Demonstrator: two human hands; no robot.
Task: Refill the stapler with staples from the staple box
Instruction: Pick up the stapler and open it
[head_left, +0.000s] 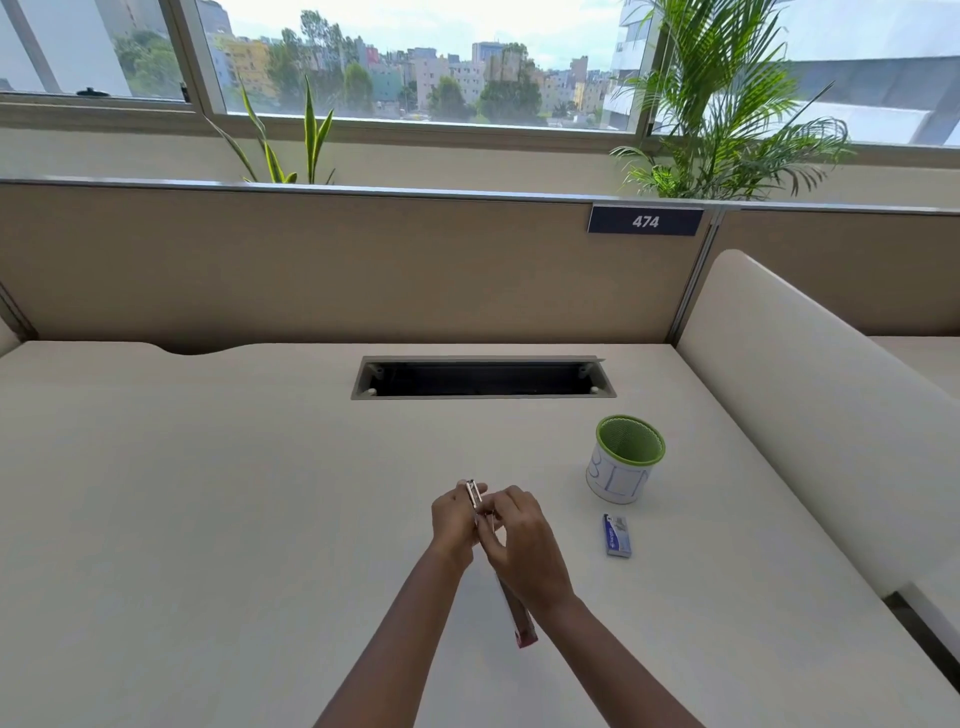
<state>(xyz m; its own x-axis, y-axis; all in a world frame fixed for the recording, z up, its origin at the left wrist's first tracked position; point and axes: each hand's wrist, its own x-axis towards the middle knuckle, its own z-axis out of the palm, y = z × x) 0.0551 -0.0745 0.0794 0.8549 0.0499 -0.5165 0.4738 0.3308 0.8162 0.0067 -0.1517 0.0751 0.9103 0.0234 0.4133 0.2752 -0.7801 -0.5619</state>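
Both hands meet over the middle of the pale worktop (208, 493). The left hand (454, 519) is clenched round the stapler (475, 496), whose bright metal front end sticks up past the fingers. The right hand (524, 540) pinches at the same spot, fingertips drawn together on the metal — whether a strip of staples sits between them is too small to tell. A long reddish part (519, 618), by the look of it the stapler's swung-open arm, runs back under the right wrist.

The box (617, 535) lies flat on the worktop, off to the right and well apart from the hands, just in front of the cup (626, 460).

This looks like the loading step. To do it well, I would keep the left hold steady with the channel facing up, feed the strip in level with its legs pointing down, let it slide fully home, and only then close the arm — forcing a crooked strip would likely jam it.

The stapler is slim, hard and shiny. The box is small, rectangular card, blue and white. The cup is a round green mesh with white paper wrapped about it. The worktop is smooth and matt.
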